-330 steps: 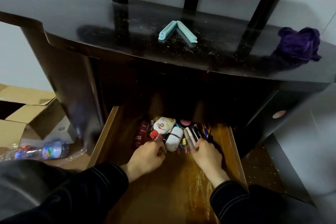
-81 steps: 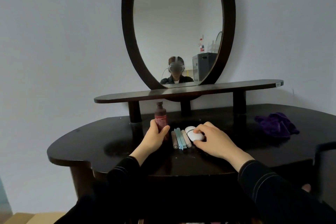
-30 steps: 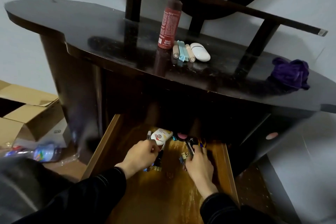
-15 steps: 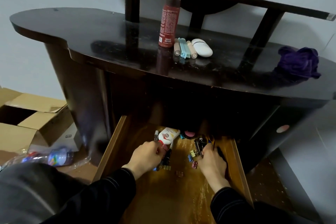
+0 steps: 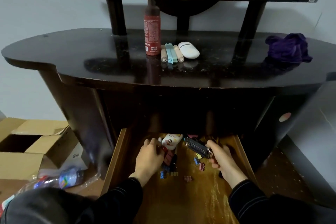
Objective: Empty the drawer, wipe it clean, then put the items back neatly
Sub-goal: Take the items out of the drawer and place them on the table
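Wooden and honey-coloured, the drawer is standing pulled out beneath the dark dressing table, and both hands are working inside it. The right hand is gripping a dark ribbed object with a shiny metal end, possibly a harmonica, though the blur is making that hard to confirm; it is sitting tilted, raised just above the drawer floor. The left hand is curling its fingers around small items beside a white tube with a red and yellow label; exactly what it is pinching is hidden under the fingers, so I cannot tell. Small coloured binder clips are lying scattered on the drawer floor between and just below the two hands.

Up on the tabletop, a tall red bottle is standing upright. Just beside it to the right, two beige tubes are lying on either side of a pale blue clip, with a white oval case touching or nearly touching the outer tube. A crumpled purple cloth is resting well apart, near the table's right end.

On the floor to the left, an open cardboard box and a plastic bottle are lying.
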`<act>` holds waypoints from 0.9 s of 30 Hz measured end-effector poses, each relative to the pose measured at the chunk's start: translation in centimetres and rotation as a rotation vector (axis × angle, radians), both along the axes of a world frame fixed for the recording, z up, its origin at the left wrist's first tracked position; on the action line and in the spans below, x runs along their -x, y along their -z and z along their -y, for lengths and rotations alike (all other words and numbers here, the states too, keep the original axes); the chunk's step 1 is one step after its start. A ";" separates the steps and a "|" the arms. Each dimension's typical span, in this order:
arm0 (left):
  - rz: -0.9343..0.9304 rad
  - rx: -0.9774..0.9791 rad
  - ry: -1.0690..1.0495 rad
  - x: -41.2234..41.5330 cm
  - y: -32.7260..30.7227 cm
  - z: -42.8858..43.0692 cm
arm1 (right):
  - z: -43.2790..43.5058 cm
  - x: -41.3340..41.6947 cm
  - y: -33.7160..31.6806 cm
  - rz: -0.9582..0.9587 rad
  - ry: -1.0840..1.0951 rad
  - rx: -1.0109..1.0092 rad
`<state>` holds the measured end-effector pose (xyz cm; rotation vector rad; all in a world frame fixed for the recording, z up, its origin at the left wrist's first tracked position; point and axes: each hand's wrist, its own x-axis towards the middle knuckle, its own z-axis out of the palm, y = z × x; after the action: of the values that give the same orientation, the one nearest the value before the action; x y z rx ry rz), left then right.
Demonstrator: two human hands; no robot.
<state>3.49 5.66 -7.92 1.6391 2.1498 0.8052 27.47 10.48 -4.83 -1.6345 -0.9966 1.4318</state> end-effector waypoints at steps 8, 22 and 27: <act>-0.154 0.109 0.136 -2.0 0.9 -4.1 | -0.5 0.2 0.8 -0.015 -0.101 0.053; -0.040 0.098 0.090 -1.2 1.9 -3.3 | -0.3 0.3 0.9 0.057 -0.067 -0.016; 0.145 -0.048 0.034 -0.8 1.2 -3.6 | -0.6 0.3 1.0 0.034 -0.048 0.001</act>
<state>4.26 9.25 -9.07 1.5843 2.0133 0.9421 27.13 11.06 -5.84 -1.6501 -1.0614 1.4408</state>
